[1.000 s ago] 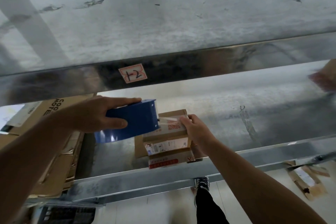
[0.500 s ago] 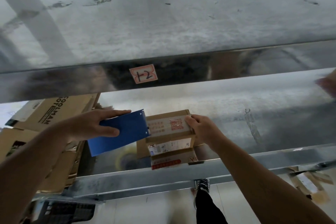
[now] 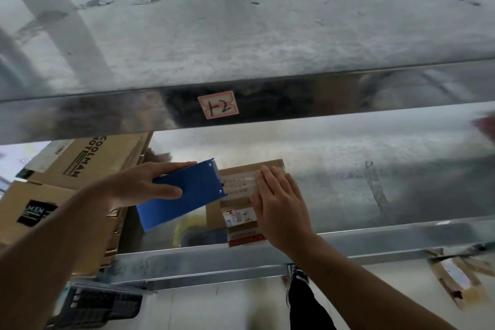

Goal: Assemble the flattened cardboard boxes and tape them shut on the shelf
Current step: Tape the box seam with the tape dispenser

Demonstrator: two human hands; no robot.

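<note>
Steel shelving (image 3: 241, 35) fills the view, two tiers, w/ a shiny lower shelf (image 3: 375, 182) running across the middle. Flattened cardboard boxes (image 3: 88, 166) are stacked at the far left of that shelf, printed sides up. On the floor below: cardboard scraps (image 3: 455, 276) at right, dark crate (image 3: 101, 303) at left. The left hand (image 3: 142, 185) grips a blue tape dispenser (image 3: 187, 193), thumb on its near face, toothed end at the small box's left top edge. The small box (image 3: 235, 211) sits approx mid-shelf near the front rail, closed, tape strip (image 3: 241, 182) across its top. The right hand (image 3: 278, 201) lies flat on it, fingers straight & together, pressing the strip. A label (image 3: 218, 104) marked "12" sticks on the upper tier's edge.
</note>
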